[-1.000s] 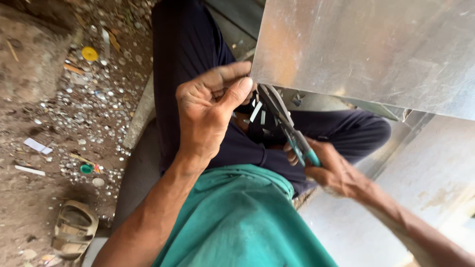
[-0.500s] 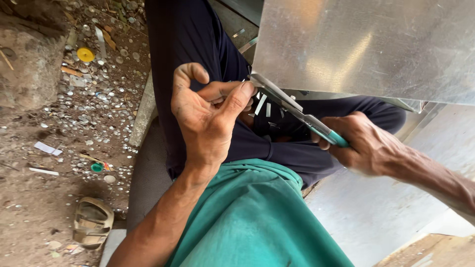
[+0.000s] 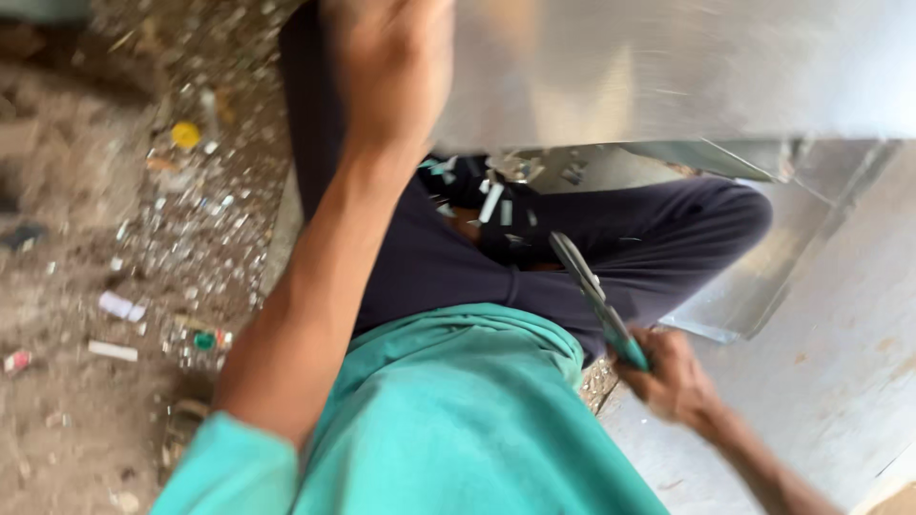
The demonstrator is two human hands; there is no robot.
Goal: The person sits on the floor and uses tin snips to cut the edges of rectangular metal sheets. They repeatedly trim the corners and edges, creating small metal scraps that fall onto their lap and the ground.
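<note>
**So: left hand on sheet metal, right hand w/ snips low**

Left hand (image 3: 391,72) is up at 12 o'clock, forearm running diagonal from the teal sleeve at 7 o'clock to the wrist. It lies against the lower-left edge of the sheet metal (image 3: 668,67); the back of the hand faces the camera, fingers blurred and partly cut off at the top edge, so can't tell whether it pinches the sheet or only presses on it.

Right hand (image 3: 673,381) sits at approx. 4 o'clock, wrist bent, forearm leaving frame at the bottom right. Its grip is wrapped tight around the teal handles of the tin snips (image 3: 592,291). Blades point up toward 11 o'clock, tip apart from the sheet, over the dark trousers (image 3: 620,238). Blade gap is too blurred to judge.

Whole frame is motion-smeared. Sheet is cut off at top and right. Small bright offcuts (image 3: 491,200) lie on the lap below the sheet's edge, shapes unclear.

Sheet is smooth, dull silver, flat, w/ soft reflections. Snips: grey metal blades, teal plastic-looking handles. Teal shirt (image 3: 458,420) is soft cloth, folds visible. Dirt ground (image 3: 86,286) at 9 o'clock is rough, strewn w/ small scraps and litter. A pale flat panel (image 3: 840,362) lies at 3–5 o'clock.
</note>
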